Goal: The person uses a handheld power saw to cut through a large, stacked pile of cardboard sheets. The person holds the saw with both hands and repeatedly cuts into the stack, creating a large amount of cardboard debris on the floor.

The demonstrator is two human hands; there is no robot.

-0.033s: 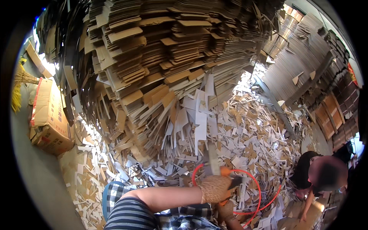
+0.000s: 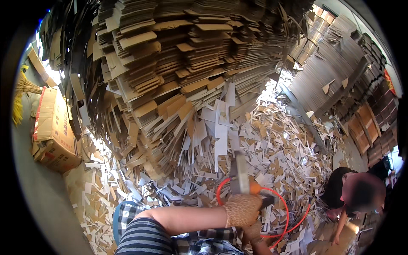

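Head view shows a small change since the picture just before: the tool (image 2: 242, 174), with grey metal end and orange part, has moved a little up and to the right, and the left hand (image 2: 243, 210) has gone with it. The red hose (image 2: 287, 211) has also shifted slightly. The tall cardboard stack (image 2: 204, 55) looks the same, so I judge this only as a repositioning, with the work not visibly advanced. The tool is in front of the stack's lower edge, over the scraps (image 2: 280, 161); whether its end touches any strip, I cannot tell. The left hand, in a tan glove, is wrapped around the tool. The right hand (image 2: 253, 231) is just below, partly covered by the left, and I cannot tell its grip. About writing, the brown box (image 2: 55, 127) at the left carries reddish print, too small and bent to read surely; on the tool no label is readable.
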